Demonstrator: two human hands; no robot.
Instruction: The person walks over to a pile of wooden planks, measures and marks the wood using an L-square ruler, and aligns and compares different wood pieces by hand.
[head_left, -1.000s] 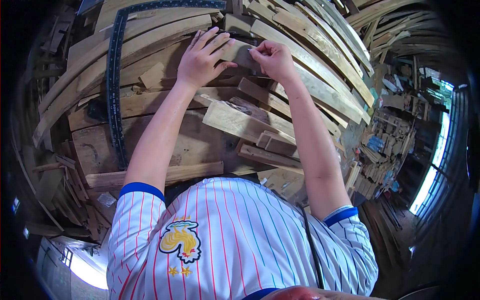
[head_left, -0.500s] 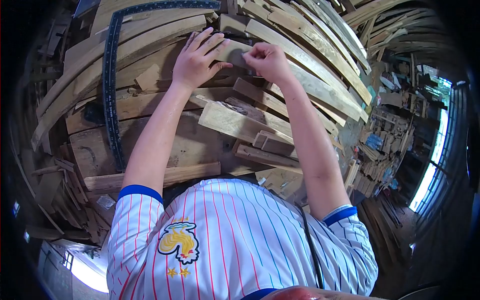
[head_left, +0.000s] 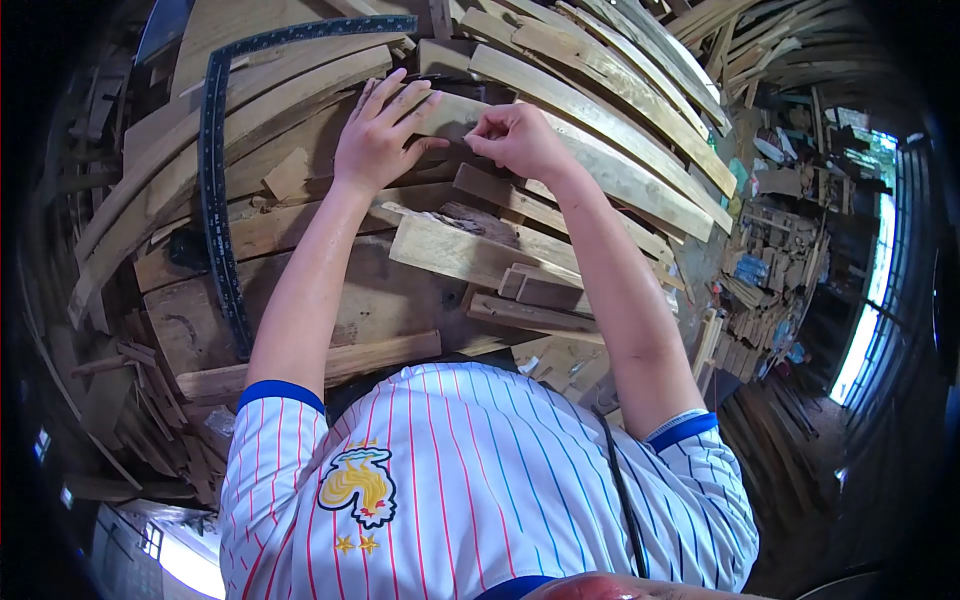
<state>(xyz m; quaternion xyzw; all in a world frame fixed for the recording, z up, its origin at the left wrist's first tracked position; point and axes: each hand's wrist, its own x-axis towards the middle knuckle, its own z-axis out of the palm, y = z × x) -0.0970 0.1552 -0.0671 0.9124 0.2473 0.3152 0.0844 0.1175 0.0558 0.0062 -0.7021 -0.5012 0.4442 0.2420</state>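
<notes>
My left hand point(head_left: 378, 145) rests with its fingers spread on the end of a pale wooden board point(head_left: 452, 116), thumb pointing right. Just right of that thumb, my right hand point(head_left: 518, 143) is closed in a pinch at the board's near edge. Whatever lies between its fingertips is hidden or too small to name. A dark carpenter's square point(head_left: 213, 170) with white markings lies left of my left hand, its long arm running toward me and its short arm across the top.
Curved planks point(head_left: 160, 165) lie to the left, and several long boards point(head_left: 610, 125) fan out to the right. Nearer me are a short pale block point(head_left: 450, 250) and a wooden strip point(head_left: 330, 362). Scrap wood point(head_left: 770, 270) is piled on the floor at right.
My right fingertips have moved left and toward me across the board, closer to my left thumb. The left hand keeps its spread pose; the whole view has shifted slightly.
</notes>
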